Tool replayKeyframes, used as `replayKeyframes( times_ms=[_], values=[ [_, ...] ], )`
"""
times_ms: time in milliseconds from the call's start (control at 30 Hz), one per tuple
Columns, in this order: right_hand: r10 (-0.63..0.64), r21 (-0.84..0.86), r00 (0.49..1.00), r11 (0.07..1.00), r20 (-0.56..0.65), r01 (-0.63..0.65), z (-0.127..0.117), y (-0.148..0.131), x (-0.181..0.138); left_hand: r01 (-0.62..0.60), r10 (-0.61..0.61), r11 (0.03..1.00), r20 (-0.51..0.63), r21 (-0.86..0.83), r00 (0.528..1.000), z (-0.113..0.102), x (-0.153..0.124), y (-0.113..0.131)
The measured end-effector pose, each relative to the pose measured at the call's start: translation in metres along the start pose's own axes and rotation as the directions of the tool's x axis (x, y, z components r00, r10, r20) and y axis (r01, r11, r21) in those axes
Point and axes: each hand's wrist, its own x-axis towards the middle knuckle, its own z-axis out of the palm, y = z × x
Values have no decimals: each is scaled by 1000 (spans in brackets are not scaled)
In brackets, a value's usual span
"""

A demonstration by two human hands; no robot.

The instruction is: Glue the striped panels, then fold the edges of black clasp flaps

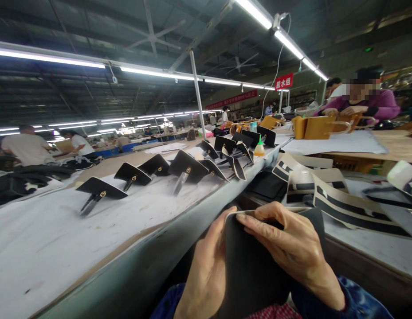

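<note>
A black flat panel with a pale edge is held close to my body, below the table edge. My left hand grips its left side, the fingers partly hidden behind it. Along the top edge near the rounded corner, my right hand pinches the panel between thumb and fingers. On the table to the left stand several black flaps with gold-coloured clasps, among them one flap tilted toward me. Flat cream-and-black pieces, such as one panel, lie to the right of my hands.
A long paper-covered table runs along my left. A small glue bottle with a green tip stands near its edge. Across the way, a person in purple handles a mustard-yellow bag piece. A metal post rises beyond the flaps.
</note>
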Motion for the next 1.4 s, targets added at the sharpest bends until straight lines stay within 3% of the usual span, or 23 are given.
replayKeyframes(
  times_ms=[167, 333, 500, 633, 833, 1133, 1400],
  values=[
    [-2, 6, 1000, 1000, 3, 2, 1, 1, 0, -32, 34, 999, 62, -37, 997, 3, 1, 3],
    [-1, -5, 1000, 1000, 20, 1, 2, 2, 3, 0, -1, 1000, 19, 13, 1000, 4, 2, 6],
    [-2, -27, 999, 1000, 32, 2, 5, 3, 4, -28, 31, 996, 34, -89, 999, 2, 6, 16],
    [-4, -35, 999, 999, 48, 6, 11, 3, 3, -75, 75, 997, 47, -6, 996, 0, 12, 20],
    [-6, -42, 996, 999, 87, 9, 19, 0, 6, -112, 118, 984, -32, 140, 992, 1, 22, 16],
    [252, 83, 964, 966, -80, -246, 13, -2, 7, -85, 148, 961, -229, 262, 962, -21, 8, 23],
    [334, 127, 941, 937, -53, -326, 15, -6, 7, -175, 198, 978, -251, 114, 947, -13, 1, 21]
  ],
)
